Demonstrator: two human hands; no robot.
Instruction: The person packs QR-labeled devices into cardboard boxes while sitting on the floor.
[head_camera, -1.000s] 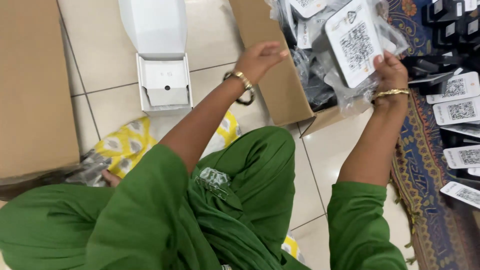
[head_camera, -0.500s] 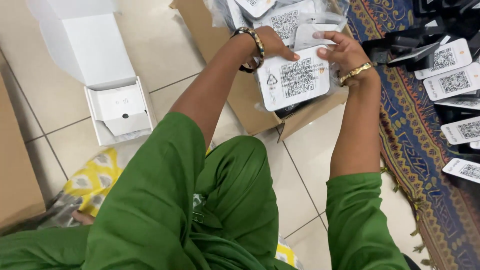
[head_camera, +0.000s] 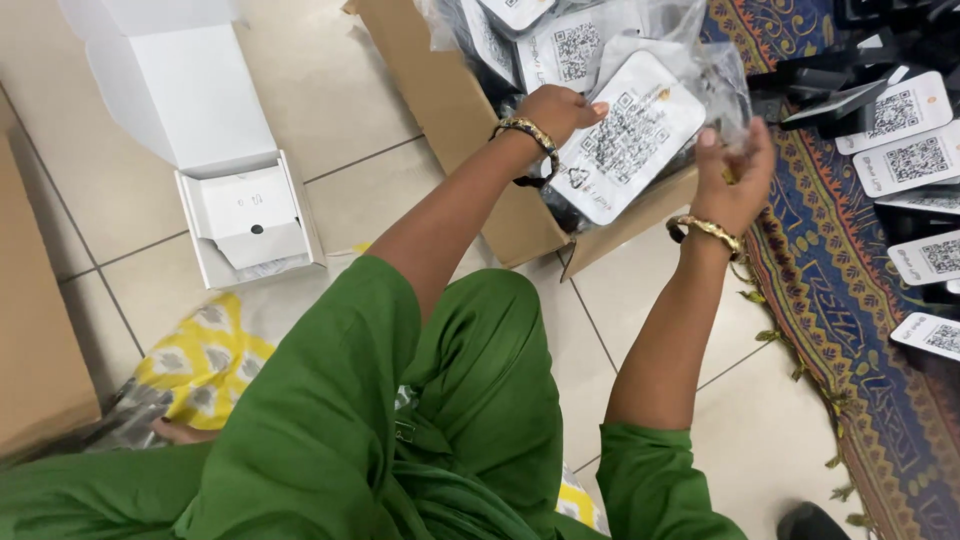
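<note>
My left hand (head_camera: 558, 108) and my right hand (head_camera: 730, 175) both grip one clear plastic bag (head_camera: 640, 140) that holds a white card with a square code and a dark item. The left hand pinches its left edge, the right hand its right edge. I hold the bag above an open brown cardboard box (head_camera: 470, 130) filled with several similar bagged cards (head_camera: 565, 45). Both wrists wear gold bangles. My green sleeves and green-clad knees fill the lower part of the view.
An open white box (head_camera: 235, 215) with a raised lid lies on the tiled floor at left. A brown carton (head_camera: 35, 330) stands at the far left. White code cards (head_camera: 915, 160) lie on a patterned rug (head_camera: 850, 330) at right. Yellow patterned fabric (head_camera: 205, 360) lies under my knee.
Both hands came down from the pile in the box holding the bagged card. My right hand slid from its top to its right edge. The view shifted left.
</note>
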